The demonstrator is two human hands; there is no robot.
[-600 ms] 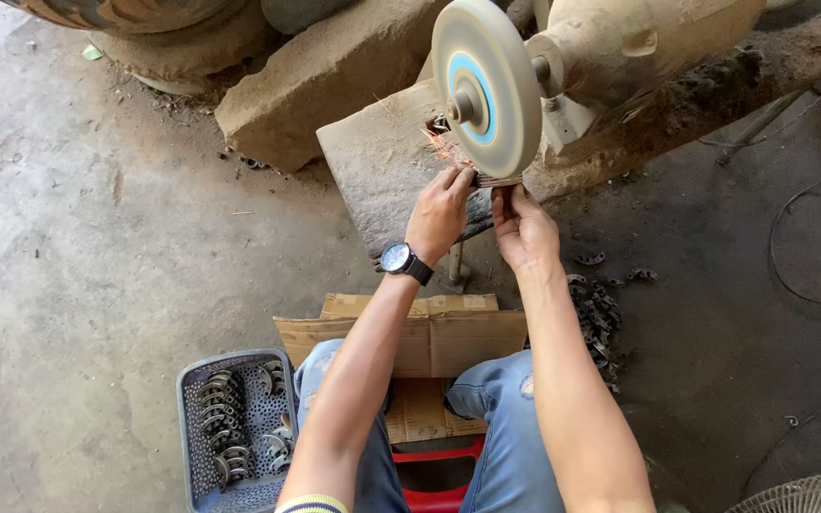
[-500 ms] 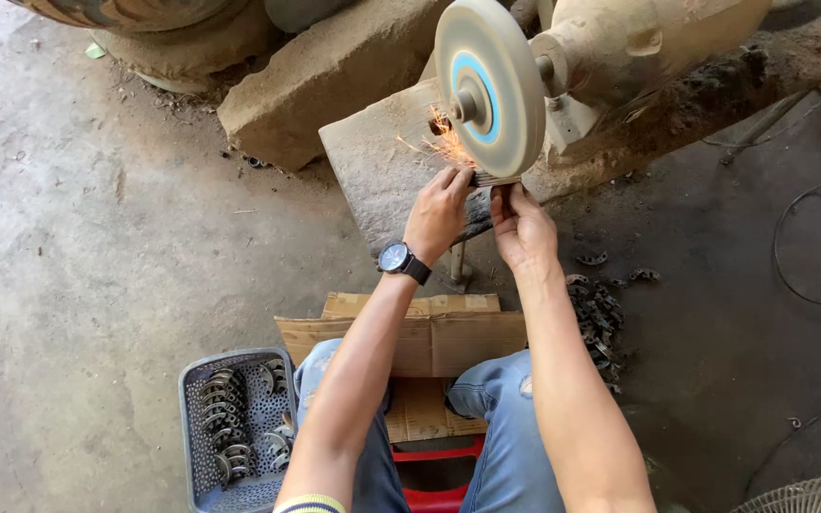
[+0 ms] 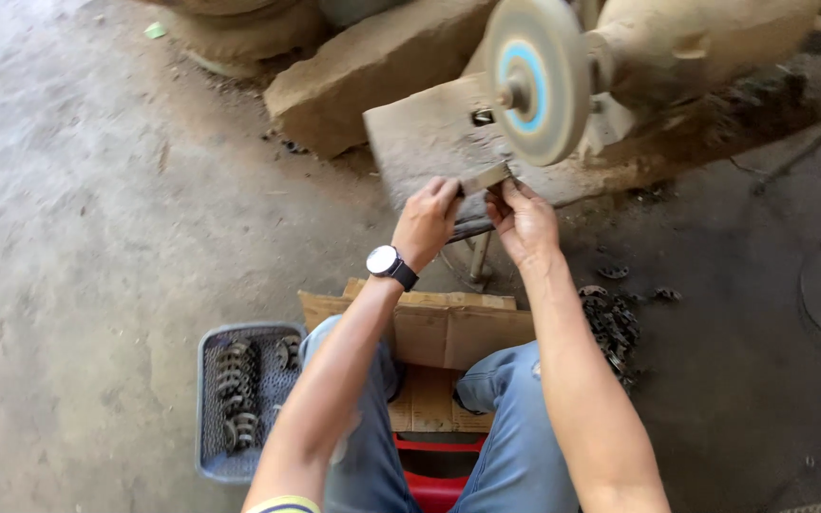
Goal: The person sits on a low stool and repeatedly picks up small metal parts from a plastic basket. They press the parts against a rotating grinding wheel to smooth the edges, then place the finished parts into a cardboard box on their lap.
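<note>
Both hands, left (image 3: 427,220) and right (image 3: 523,220), grip a flat metal piece (image 3: 483,179) just below the grinding wheel (image 3: 536,78), where the sparks seen a moment ago have gone, so contact looks eased.

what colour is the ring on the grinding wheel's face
Light blue ring on the grey grinding wheel, clearest in the head view.

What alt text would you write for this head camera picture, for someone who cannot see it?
A seated person's left hand and right hand hold a small flat metal piece up to a grinding wheel. A basket of metal parts sits by their left knee, on the concrete floor.
</note>
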